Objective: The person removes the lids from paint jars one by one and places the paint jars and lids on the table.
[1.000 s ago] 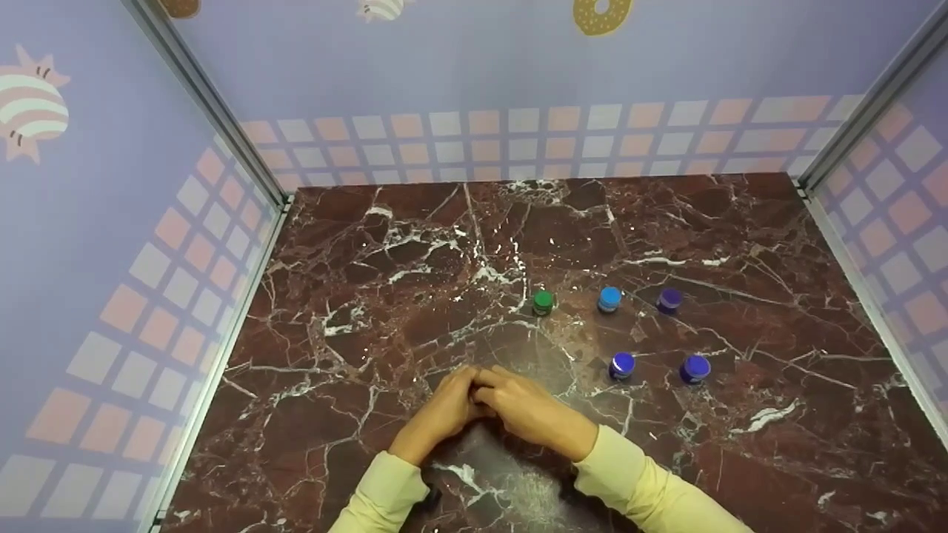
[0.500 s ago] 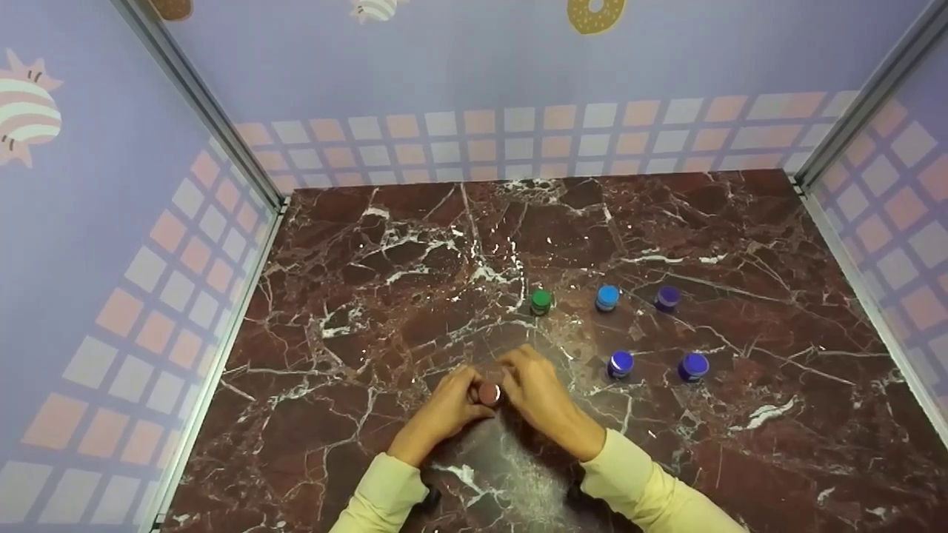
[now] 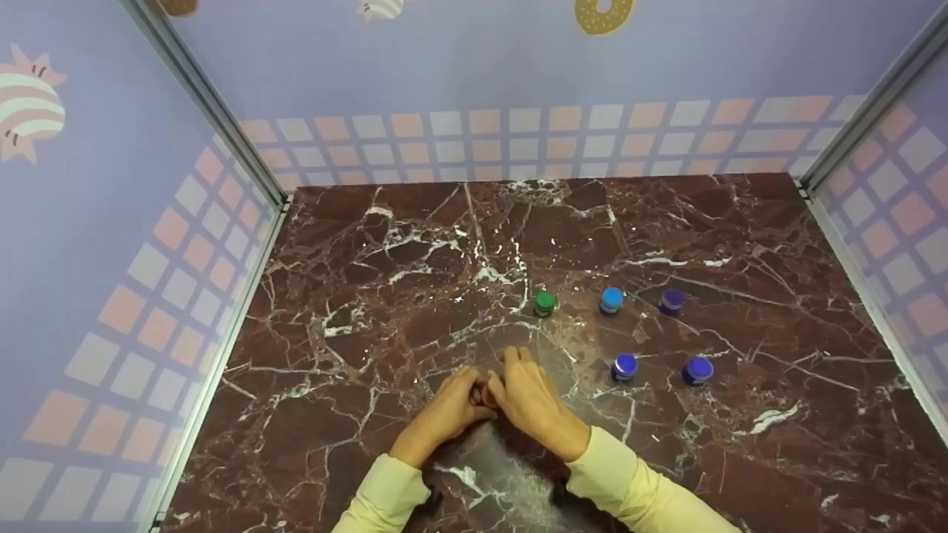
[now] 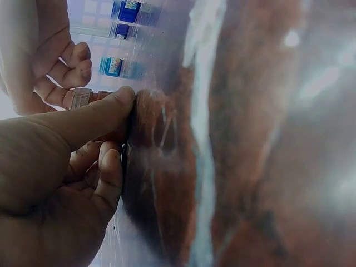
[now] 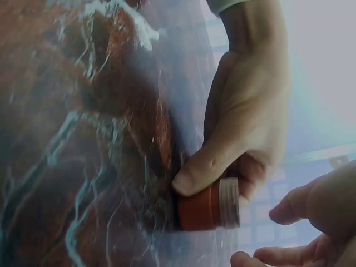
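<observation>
A small brownish-orange paint jar (image 5: 198,212) stands upright on the dark red marbled table, with a pale ribbed band (image 5: 228,203) round its top. My left hand (image 3: 448,407) grips its lower body between thumb and fingers, holding it down on the tabletop. Just right of the jar, my right hand (image 3: 529,396) hovers with fingers apart and slightly bent. Its thumb and fingertips are close to the jar's top; in the right wrist view a gap shows between them and the band. From the head view, both hands hide most of the jar (image 3: 486,397).
Several similar jars stand to the right: a green one (image 3: 543,303), a light blue one (image 3: 611,300), a dark purple one (image 3: 671,302) and two blue-violet ones, one nearer (image 3: 624,367) and one farther right (image 3: 698,371). Patterned panels (image 3: 474,74) enclose the table (image 3: 355,281).
My right hand closed over the jar's top earlier, then drew away to the right, uncovering it. Now it is back beside the top. The left hand keeps its hold.
</observation>
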A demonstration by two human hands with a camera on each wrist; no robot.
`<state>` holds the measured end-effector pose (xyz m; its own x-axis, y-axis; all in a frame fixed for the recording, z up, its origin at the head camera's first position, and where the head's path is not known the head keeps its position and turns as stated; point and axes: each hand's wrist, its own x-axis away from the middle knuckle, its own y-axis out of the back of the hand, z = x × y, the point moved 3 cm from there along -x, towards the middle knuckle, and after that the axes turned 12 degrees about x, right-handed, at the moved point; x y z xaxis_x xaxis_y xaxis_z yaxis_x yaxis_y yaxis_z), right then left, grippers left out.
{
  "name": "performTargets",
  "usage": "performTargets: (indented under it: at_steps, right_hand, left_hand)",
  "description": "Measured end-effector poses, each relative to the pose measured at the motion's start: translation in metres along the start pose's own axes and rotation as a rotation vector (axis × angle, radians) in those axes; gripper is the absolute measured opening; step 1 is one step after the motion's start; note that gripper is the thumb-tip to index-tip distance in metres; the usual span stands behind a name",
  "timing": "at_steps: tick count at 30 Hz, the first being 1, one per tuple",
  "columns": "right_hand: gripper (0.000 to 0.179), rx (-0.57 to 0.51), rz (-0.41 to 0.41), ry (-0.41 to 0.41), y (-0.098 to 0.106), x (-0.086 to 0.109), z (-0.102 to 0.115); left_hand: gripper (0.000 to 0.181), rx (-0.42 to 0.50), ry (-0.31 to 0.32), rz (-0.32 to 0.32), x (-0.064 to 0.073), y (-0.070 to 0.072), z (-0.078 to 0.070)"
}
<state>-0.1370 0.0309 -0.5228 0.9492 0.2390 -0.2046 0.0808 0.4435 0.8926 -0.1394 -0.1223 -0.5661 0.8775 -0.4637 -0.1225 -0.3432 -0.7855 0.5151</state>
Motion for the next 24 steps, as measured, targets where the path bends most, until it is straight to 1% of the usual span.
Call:
performTargets:
  at_steps: [4, 11, 15, 19, 21, 24]
  right_hand:
    - [0.023, 0.059, 0.009, 0.018, -0.001, 0.002, 0.007]
    - [0.03, 0.164, 0.019, 0.058, -0.009, 0.007, 0.016]
    - [0.032, 0.236, 0.006, 0.079, -0.013, 0.009, 0.02]
    - [0.031, 0.275, -0.018, 0.098, -0.015, 0.01, 0.023]
    - [0.029, 0.279, -0.033, 0.119, -0.015, 0.01, 0.024]
    - [0.025, 0.274, -0.028, 0.16, -0.014, 0.009, 0.025]
  left_hand:
    - [0.035, -0.025, -0.025, -0.006, 0.001, 0.0, 0.0]
    - [0.033, -0.074, -0.052, -0.012, 0.002, -0.001, 0.0]
    - [0.031, -0.075, -0.038, -0.015, 0.002, -0.002, 0.001]
    - [0.03, -0.06, -0.036, -0.02, 0.001, -0.002, 0.002]
    - [0.031, -0.049, -0.053, -0.025, 0.002, -0.001, 0.002]
    - [0.031, -0.048, -0.106, -0.034, 0.002, 0.0, 0.003]
